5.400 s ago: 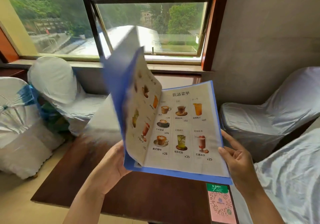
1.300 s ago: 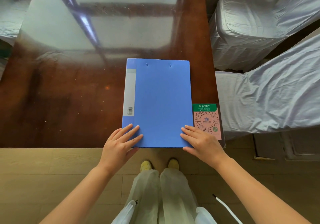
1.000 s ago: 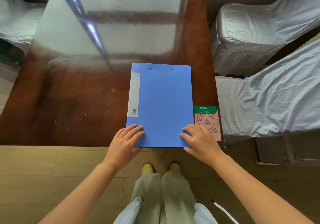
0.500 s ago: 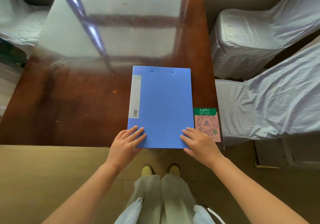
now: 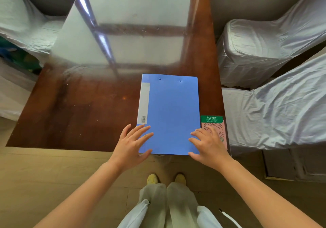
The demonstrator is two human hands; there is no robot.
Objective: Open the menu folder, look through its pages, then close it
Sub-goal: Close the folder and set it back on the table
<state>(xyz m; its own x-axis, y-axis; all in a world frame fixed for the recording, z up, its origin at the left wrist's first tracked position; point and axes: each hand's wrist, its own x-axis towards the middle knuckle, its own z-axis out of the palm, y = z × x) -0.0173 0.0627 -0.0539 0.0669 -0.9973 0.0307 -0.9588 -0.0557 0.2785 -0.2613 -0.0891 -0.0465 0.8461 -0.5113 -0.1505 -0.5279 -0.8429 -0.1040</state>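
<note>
The blue menu folder [image 5: 170, 111] lies closed and flat on the dark wooden table [image 5: 74, 111], its spine with a grey label strip on the left, its near edge at the table's front edge. My left hand [image 5: 131, 144] hovers at the folder's near left corner with fingers spread, and looks slightly blurred. My right hand [image 5: 209, 142] is at the near right corner, fingers apart, partly over the card beside the folder. Neither hand grips anything.
A pink and green QR code card [image 5: 214, 127] lies on the table right of the folder. Chairs in white covers stand at the right [image 5: 275, 93] and at the far left [image 5: 23, 21]. The tabletop's far half reflects a window. My legs and yellow shoes [image 5: 165, 179] stand below.
Several seconds ago the folder was held open in the air. It lay closed on the table through the last second; my hands have now lifted a little off its near corners.
</note>
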